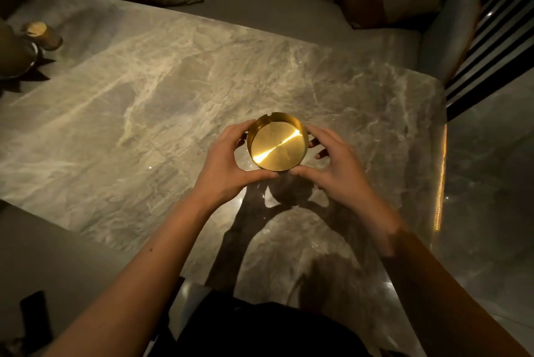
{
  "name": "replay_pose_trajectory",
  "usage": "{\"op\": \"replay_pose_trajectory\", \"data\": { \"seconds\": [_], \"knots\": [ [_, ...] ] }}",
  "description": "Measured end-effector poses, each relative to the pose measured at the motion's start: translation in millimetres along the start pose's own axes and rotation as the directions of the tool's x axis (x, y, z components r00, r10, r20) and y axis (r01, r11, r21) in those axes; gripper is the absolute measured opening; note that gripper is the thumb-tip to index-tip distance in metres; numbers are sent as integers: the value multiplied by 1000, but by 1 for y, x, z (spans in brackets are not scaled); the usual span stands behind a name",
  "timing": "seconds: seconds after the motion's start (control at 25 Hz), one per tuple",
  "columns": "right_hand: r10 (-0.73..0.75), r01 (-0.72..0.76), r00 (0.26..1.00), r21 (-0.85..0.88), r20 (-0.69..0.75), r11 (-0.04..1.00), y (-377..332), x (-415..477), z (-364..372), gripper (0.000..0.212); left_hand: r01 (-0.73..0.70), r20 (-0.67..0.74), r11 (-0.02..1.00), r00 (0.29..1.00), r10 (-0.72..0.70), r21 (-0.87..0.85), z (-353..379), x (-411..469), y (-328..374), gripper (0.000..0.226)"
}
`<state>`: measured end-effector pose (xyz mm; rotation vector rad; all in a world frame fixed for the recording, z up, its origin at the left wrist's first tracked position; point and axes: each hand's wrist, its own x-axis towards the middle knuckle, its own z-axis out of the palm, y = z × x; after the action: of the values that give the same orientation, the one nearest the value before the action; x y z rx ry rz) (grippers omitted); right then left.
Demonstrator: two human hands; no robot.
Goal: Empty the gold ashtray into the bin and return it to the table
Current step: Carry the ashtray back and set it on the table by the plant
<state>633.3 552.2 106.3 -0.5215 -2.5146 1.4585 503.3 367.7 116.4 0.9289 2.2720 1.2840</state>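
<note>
Ashtray point(278, 143) in both hands, above the marble table point(144, 102), its inside looking clean.

My left hand point(228, 158) and right hand point(336, 166) curl half closed around the round gold wall, thumbs on the near side, fingers on the far side. I judge it to be thin, stiff metal, light but slippery, so I would grip the wall from opposite sides, not the notched rim. No bin is visible.
</note>
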Motion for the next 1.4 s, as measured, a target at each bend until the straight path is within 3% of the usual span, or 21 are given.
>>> {"op": "replay_pose_trajectory", "data": {
  "seconds": [0.56, 0.88, 1.16, 1.4],
  "knots": [
    [-50, 48, 998, -65, -26, 997, -112, 94, 186, 84, -8, -18, 998, 1000, 7, -56, -201, 8, -120, 97],
    [-49, 45, 997, -75, -53, 996, -143, 110, 212, 83, -36, 6, 998, 999, 36, -52, -243, 18, -130, 94],
    [-94, 98, 991, -43, 91, 994, -150, 150, 237, 83, 82, -80, 997, 993, -81, 2, -271, 17, -149, 99],
    [-67, 71, 968, -8, 243, 997, -167, 200, 316, 82, 172, -138, 985, 976, -169, 16, -330, 13, -212, 97]
  ]
}}
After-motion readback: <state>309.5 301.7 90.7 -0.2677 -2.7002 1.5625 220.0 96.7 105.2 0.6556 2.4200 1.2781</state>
